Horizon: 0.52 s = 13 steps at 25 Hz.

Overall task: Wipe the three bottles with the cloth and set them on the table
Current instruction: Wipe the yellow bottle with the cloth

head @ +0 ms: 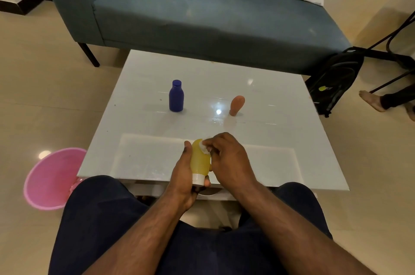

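Note:
My left hand [182, 176] grips a yellow bottle [199, 162] with a white cap, held over the near edge of the white table [157, 155] with the cap towards me. My right hand [226, 158] pinches a small white cloth [204, 147] against the bottle's far end; most of the cloth is hidden under the fingers. A blue bottle [176, 96] stands upright at the table's middle left. An orange bottle [236, 105] stands on its cap at the middle right.
A pink basket [50, 181] sits on the floor left of the table. A blue sofa [190, 12] stands behind the table. A black backpack [334, 82] leans at the right, near another person's foot [370, 100].

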### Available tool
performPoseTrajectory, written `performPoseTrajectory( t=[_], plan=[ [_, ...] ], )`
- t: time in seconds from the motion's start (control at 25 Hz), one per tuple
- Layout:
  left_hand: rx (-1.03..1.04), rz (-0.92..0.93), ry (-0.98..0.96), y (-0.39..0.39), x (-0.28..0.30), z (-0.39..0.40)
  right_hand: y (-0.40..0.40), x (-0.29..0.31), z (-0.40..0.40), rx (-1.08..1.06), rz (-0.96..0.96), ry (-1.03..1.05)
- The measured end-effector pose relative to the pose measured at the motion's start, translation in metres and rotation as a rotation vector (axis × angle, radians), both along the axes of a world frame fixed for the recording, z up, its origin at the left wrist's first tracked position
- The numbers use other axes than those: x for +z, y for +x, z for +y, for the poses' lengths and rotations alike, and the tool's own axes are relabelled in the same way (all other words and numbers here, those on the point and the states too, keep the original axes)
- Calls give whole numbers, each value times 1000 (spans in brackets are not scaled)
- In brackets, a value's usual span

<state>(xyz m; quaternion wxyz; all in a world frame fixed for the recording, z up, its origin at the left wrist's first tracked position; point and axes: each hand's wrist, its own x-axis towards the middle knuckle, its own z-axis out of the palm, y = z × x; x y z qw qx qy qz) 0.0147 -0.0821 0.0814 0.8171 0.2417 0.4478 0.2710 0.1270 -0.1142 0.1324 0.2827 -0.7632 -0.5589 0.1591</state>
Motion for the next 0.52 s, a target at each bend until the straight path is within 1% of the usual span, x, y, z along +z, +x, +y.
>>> performPoseTrajectory(
  t=[0.12,0.2,0.4,0.52],
  plan=[
    [48,-39,-65,-1,-2,0,-23,-1,-29,115,-19,-2],
    [53,-53,-99,-1,-4,1,-24,-1,-39,167,-36,3],
    [41,9,-34,3,2,0,4,-3,-4,-21,-13,8],
    [93,-18,-80,-1,0,1,-15,-5,-16,48,-15,0]
  ],
)
